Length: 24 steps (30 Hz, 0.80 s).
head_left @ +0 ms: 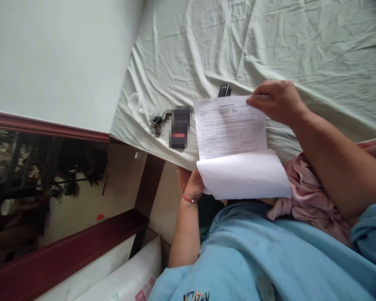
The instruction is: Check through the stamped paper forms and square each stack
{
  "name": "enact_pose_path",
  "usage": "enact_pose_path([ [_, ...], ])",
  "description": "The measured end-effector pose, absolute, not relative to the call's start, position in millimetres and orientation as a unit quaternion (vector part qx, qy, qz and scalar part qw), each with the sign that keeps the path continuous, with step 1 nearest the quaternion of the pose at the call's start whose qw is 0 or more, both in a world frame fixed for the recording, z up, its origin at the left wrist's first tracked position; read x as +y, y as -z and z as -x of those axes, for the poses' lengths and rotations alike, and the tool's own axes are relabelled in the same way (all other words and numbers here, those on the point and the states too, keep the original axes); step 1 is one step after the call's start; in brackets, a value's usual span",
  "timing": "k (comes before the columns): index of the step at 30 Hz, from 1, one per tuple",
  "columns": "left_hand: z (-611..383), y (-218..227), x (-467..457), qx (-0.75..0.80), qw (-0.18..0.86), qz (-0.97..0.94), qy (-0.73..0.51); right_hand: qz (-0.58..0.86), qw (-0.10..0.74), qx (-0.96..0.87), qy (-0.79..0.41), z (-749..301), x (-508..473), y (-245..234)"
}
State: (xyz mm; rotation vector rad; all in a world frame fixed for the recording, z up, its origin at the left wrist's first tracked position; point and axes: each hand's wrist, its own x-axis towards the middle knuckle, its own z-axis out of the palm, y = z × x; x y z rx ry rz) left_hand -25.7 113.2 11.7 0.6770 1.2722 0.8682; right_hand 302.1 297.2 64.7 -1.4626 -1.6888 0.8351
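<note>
- paper (230,133), white and thin with small black print, is spread between two bare hands, just above a pale green, wrinkled cloth; "overleaf notes" seems to head the page.
- its lower part is a blank white flap (242,175), curling over the foot of the printed side.
- the right hand (278,100) pinches the upper right corner, thumb and fingers close together on the edge.
- the left hand (194,185) holds the lower left edge near the flap; its fingertips are hidden, so how tightly they close i cannot tell.
- a thin red bracelet (189,200) with a small pale bead circles the left wrist.
- a narrow, glossy black object (224,90) lies at the paper's top edge, partly covered by it.
- left of the paper, a dark rectangular object (179,125), blurred by coarse squares, rests on the pale green, wrinkled cloth (316,46).
- just beside that sit a bunch of metal keys (157,124) and a clear plastic cup (141,103) tipped on its side.
- crumpled pink fabric (307,184) bunches under the right forearm, against a light blue shirt (269,251).
- at far left, a reddish-brown wooden frame (65,246) borders a dark, cluttered area; a white sack (134,271) with pink lettering lies below.
</note>
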Motion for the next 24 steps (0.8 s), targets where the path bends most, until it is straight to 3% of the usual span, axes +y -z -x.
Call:
enact_pose_path([
  [9, 25.2, -10.7, 112.3, 0.575, 0.653, -0.294, -0.396, 0.564, 0.312, -0.650, -0.403, -310.0, 299.4, -62.6],
  [13, 25.5, -10.1, 112.0, 0.572, 0.657, -0.297, -0.390, 0.544, 0.353, -0.621, -0.440, -315.1, 302.9, -52.9],
  [18, 26.1, -10.1, 112.3, 0.571, 0.659, -0.296, -0.389, 0.440, 0.401, -0.513, -0.618, -324.3, 301.2, -60.1],
  [21, 26.4, -10.4, 112.4, 0.569, 0.660, -0.297, -0.390, 0.380, 0.348, -0.507, -0.691, -330.8, 301.7, -67.9],
  [24, 26.3, -11.0, 112.6, 0.565, 0.658, -0.302, -0.394, 0.416, 0.260, -0.533, -0.690, -330.8, 303.5, -65.9],
])
